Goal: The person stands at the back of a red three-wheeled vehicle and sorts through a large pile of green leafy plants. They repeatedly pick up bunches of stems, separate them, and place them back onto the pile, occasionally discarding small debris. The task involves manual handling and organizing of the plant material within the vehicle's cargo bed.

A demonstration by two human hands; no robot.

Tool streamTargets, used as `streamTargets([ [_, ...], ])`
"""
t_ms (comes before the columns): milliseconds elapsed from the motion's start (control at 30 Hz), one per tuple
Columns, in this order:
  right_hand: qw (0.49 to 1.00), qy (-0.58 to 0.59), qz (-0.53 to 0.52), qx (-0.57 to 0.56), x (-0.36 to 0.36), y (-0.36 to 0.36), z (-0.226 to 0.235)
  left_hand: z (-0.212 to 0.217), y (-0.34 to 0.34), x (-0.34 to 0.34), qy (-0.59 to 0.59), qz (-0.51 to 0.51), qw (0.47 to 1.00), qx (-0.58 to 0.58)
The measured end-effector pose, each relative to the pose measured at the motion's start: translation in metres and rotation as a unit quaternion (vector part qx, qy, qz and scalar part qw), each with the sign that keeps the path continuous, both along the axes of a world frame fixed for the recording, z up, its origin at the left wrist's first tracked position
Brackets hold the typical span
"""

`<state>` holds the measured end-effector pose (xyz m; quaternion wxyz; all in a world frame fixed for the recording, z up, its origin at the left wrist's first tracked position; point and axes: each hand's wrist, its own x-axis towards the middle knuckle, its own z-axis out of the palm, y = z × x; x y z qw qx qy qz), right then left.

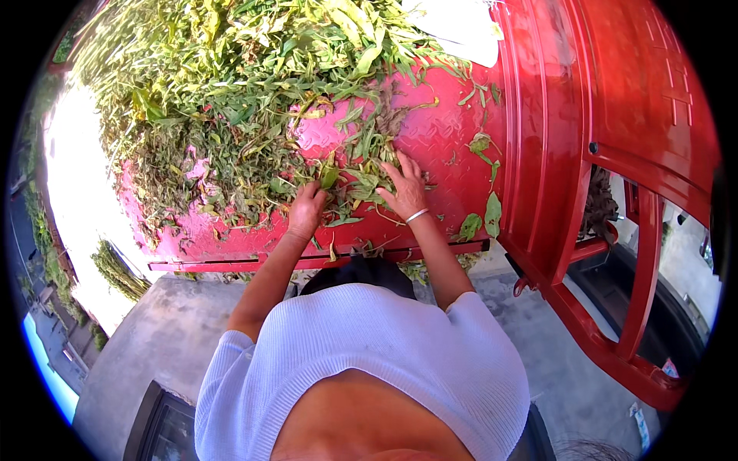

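Note:
A thick spread of cut leafy stems [254, 115], green and yellow with some wilted brown, lies over the red metal truck bed [446, 115] in front of me. My left hand [308, 209] is at the near edge of this spread, its fingers curled down around some leaves beside a broad green leaf [329, 177]. To its right, my right hand [404, 187], with a silver bracelet [417, 215] at the wrist, rests over a small clump of leaves [373, 165]. Its fingers are stretched and apart. Bare red metal shows around both hands.
On the right rises the red side panel [542, 115] of the vehicle, with an open frame [642, 269] below it. A few loose leaves [493, 215] lie near that side. A bundle of stalks [119, 270] is on the concrete ground [177, 315] at left.

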<state>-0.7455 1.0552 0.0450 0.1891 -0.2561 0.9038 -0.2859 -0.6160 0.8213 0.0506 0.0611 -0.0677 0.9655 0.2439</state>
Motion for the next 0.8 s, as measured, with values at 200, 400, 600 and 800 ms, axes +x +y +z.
streamTargets([
  [200, 0.914, 0.123, -0.363, 0.134, 0.032, 0.193, -0.011, 0.028, 0.005, 0.033, -0.081, 0.115, 0.988, -0.068],
  [400, 0.884, 0.062, -0.394, 0.243, 0.041, 0.149, -0.059, -0.01, 0.016, 0.048, -0.183, 0.192, 0.963, -0.04],
  [600, 0.991, 0.053, -0.105, -0.059, 0.034, -0.022, 0.001, 0.009, 0.028, 0.026, -0.11, 0.068, 0.989, 0.073],
  [800, 0.99, 0.087, -0.102, 0.053, -0.089, -0.036, -0.014, 0.024, -0.08, -0.02, -0.025, 0.213, 0.972, -0.097],
])
